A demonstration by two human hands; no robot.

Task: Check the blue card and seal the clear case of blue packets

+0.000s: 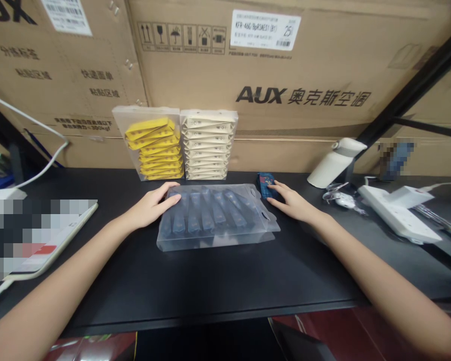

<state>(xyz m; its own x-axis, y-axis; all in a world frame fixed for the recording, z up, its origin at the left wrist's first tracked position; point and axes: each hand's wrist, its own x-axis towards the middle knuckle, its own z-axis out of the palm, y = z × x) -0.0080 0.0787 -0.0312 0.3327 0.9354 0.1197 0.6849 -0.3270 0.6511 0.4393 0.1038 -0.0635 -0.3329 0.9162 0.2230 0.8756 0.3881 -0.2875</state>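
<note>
A clear plastic box point(216, 220) lies flat on the black table point(210, 276), holding several blue pieces in a row. My left hand point(154, 204) rests on the box's left end with its fingers stretched flat over the lid. My right hand point(291, 200) lies at the box's right side with the fingers extended, their tips touching a small loose blue piece point(266, 183) on the table behind the box's tab.
Two clear boxes stand upright against the cardboard cartons at the back: one with yellow pieces point(154, 148), one with cream pieces point(207, 148). A tablet point(41, 240) lies at the left. A white power strip point(396, 215) and a white lamp base point(336, 163) sit at the right.
</note>
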